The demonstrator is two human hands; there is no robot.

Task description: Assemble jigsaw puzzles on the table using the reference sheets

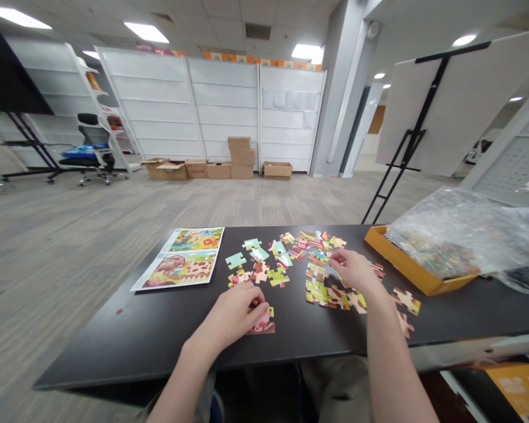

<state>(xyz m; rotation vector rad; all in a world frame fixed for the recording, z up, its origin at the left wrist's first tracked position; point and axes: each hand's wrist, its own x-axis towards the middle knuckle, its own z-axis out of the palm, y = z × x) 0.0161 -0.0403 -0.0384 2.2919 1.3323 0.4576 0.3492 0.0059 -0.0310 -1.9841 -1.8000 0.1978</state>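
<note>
My left hand (238,311) rests near the table's front with curled fingers, over a pink and brown puzzle piece (263,323); what its fingertips hold, if anything, is hidden. Bent down with fingers pinched together, my right hand (352,271) is at the edge of the joined puzzle pieces (317,257), and a piece seems to be at its fingertips. Loose light-blue pieces (235,261) and cow-patterned pieces (260,271) lie between the hands. Below my right hand is a joined row of green and brown pieces (328,295). More loose pieces (406,299) lie right of my right forearm.
A printed picture sheet (180,258) lies at the table's left. At the right, an orange box (405,264) holds plastic wrap (458,229). The black table (158,335) has its front edge close to my lap. Cardboard boxes (241,157) stand by far shelves.
</note>
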